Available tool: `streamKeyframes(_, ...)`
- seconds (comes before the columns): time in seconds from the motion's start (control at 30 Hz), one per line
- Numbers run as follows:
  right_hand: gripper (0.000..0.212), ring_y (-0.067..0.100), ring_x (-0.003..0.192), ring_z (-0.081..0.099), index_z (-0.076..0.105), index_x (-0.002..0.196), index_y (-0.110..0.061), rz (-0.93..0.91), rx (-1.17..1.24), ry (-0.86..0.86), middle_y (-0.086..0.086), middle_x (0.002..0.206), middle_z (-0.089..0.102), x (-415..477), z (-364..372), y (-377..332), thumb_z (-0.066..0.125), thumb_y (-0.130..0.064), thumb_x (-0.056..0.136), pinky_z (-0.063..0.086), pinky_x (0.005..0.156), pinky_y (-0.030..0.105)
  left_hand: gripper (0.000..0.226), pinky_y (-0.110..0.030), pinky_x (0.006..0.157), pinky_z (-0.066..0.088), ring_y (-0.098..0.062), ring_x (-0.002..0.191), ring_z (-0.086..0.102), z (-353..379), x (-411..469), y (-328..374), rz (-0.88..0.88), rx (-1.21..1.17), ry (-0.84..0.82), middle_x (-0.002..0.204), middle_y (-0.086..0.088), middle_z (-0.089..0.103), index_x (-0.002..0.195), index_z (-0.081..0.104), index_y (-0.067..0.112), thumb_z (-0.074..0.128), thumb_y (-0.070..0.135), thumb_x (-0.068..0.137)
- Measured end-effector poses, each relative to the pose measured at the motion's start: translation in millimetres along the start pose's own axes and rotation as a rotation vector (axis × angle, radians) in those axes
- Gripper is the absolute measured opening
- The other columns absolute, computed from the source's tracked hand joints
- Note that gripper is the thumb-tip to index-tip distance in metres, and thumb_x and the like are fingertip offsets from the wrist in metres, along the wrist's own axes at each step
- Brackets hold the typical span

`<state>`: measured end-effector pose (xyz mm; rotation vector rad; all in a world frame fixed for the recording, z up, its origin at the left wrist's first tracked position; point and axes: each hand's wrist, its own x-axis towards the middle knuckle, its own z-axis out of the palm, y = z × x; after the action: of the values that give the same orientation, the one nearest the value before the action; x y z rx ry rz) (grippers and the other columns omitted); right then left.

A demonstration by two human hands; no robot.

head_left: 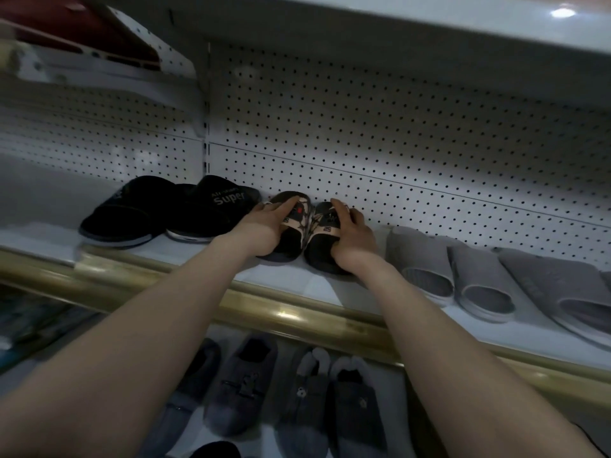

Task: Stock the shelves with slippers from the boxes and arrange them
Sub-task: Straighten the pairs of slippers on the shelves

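Note:
A pair of black slippers with patterned tan straps stands side by side on the white shelf (291, 280), toes toward the pegboard back. My left hand (264, 228) holds the left patterned slipper (288, 244) from its outer side, fingers lying over the strap. My right hand (355, 241) grips the right patterned slipper (324, 226) from its right side, fingers curled over the strap. The two slippers touch each other along their inner edges.
Two black "Super" slippers (185, 209) sit just left of the pair. Several grey slides (479, 282) line the shelf to the right. A gold rail (297, 312) edges the shelf front. Dark grey plush slippers (241, 381) fill the shelf below. Another shelf (429, 18) hangs overhead.

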<state>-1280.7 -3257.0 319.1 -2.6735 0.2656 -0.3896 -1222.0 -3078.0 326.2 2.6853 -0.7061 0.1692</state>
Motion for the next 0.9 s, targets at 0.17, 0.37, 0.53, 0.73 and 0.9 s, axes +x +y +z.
streamKeyframes(0.17,0.093,0.036,0.138,0.034,0.011,0.151,-0.049,-0.006,-0.002,-0.012,-0.001,0.161,0.013,0.9,-1.0,2.0,0.050,0.004,0.085,0.039,0.111,0.050,0.064,-0.031,0.118,0.009,-0.025,0.148,0.015,-0.4,-5.6,1.8,0.035,-0.020,0.026,0.161,-0.006,0.016,0.154,-0.001,0.031,0.036,0.018,0.103)
streamKeyframes(0.37,0.090,0.037,0.132,0.040,0.017,0.152,-0.045,0.000,-0.053,-0.002,0.004,0.159,0.018,-3.0,-7.9,3.6,0.048,0.008,0.086,0.043,0.107,0.048,0.063,-0.035,0.118,0.015,-0.029,0.146,0.021,2.8,-11.8,-4.0,0.109,-0.035,0.032,0.161,-0.007,0.018,0.155,0.002,0.030,0.036,0.021,0.103)
streamKeyframes(0.53,0.089,0.039,0.128,0.043,0.020,0.151,-0.044,-0.007,-0.052,0.012,0.006,0.155,0.023,-11.4,-11.1,7.3,0.047,0.009,0.084,0.045,0.104,0.047,0.061,-0.036,0.118,0.021,-0.030,0.142,0.028,4.1,-15.1,-2.0,0.177,-0.078,0.061,0.159,-0.007,0.022,0.155,0.009,0.027,0.038,0.020,0.102)
streamKeyframes(0.73,0.083,0.039,0.133,0.037,0.016,0.149,-0.047,0.037,0.071,-0.011,-0.001,0.157,0.017,-20.1,-11.3,0.8,0.055,-0.022,0.080,0.042,0.107,0.050,0.073,-0.039,0.121,0.013,-0.032,0.148,0.011,-1.2,-18.3,3.1,0.111,-0.189,0.028,0.162,-0.002,0.009,0.153,0.014,0.037,0.052,0.027,0.091)
streamKeyframes(0.9,0.082,0.035,0.143,0.023,0.012,0.149,-0.046,-0.018,0.094,0.031,-0.003,0.158,0.015,-23.6,-2.9,1.8,0.053,-0.056,0.079,0.034,0.112,0.050,0.067,-0.051,0.119,0.004,-0.036,0.147,-0.013,9.2,-15.4,7.7,0.058,-0.103,0.039,0.163,0.005,-0.004,0.150,0.010,0.050,0.046,0.053,0.094)
